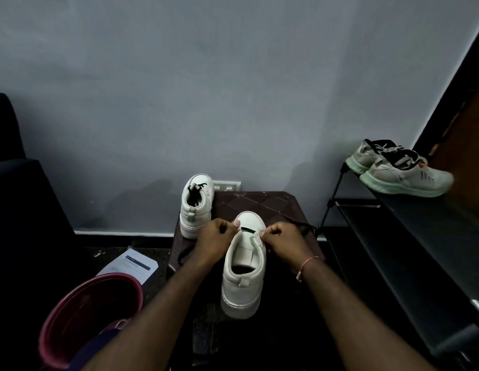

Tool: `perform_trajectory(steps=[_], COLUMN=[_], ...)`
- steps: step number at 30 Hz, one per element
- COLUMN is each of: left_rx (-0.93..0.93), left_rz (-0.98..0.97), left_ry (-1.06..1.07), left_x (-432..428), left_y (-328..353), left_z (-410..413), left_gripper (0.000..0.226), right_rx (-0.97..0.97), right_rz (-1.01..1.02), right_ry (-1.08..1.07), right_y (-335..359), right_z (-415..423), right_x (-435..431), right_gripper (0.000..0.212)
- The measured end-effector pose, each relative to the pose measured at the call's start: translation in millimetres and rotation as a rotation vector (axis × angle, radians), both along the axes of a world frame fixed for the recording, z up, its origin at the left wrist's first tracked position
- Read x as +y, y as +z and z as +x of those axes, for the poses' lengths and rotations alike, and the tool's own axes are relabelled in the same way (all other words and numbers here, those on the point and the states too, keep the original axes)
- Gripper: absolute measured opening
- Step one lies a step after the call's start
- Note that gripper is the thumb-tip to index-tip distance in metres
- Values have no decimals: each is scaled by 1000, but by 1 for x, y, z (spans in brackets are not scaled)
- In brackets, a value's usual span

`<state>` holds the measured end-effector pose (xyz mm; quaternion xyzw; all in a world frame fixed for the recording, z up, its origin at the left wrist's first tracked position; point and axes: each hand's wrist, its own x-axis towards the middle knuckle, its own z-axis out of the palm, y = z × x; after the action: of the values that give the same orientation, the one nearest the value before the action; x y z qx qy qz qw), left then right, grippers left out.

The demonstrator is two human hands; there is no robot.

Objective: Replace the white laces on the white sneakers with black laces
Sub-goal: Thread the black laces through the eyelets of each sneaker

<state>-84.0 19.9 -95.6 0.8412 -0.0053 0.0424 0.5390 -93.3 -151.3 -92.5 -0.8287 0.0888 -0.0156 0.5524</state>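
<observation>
Pinching the black lace [246, 230] with curled fingers, the left hand [215, 238] and right hand [284, 236] flank the toe-end eyelets of the near white sneaker [243, 279] on the dark stool [259, 204]; limp and light, the lace is probably best gripped close to its ends.

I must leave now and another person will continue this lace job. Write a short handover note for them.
Left hand and right hand each pinch the black lace at the front eyelets of the near sneaker, on the small table.
Done: the far sneaker shows black lacing; the near one has one black bar across.
Left: thread the remaining eyelets upward, then tie.
</observation>
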Motion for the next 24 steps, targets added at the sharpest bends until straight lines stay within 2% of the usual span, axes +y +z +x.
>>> perform_trajectory(steps=[4, 6, 10, 12, 18, 20, 24], left_rx=[4, -11, -37, 4, 103, 77, -26], left_rz=[19, 99, 230, 173, -211, -211, -90], left_ry=[7, 31, 102, 144, 262, 248, 80], left_x=[1, -3, -11, -11, -8, -10, -9], left_y=[2, 2, 2, -1, -6, -8, -6], left_z=[6, 10, 12, 14, 10, 9, 12], left_gripper=[21, 19, 20, 24, 32, 31, 21], right_rx=[48, 102, 205, 239, 195, 191, 236], right_rz=[76, 60, -12, -32, 27, -9, 10], right_ry=[-44, -43, 14, 49, 106, 120, 152], right_y=[3, 8, 16, 16, 14, 13, 18], right_z=[6, 10, 12, 12, 9, 10, 8], right_x=[2, 2, 0, -1, -3, -6, -14], right_gripper=[15, 13, 24, 30, 35, 33, 27])
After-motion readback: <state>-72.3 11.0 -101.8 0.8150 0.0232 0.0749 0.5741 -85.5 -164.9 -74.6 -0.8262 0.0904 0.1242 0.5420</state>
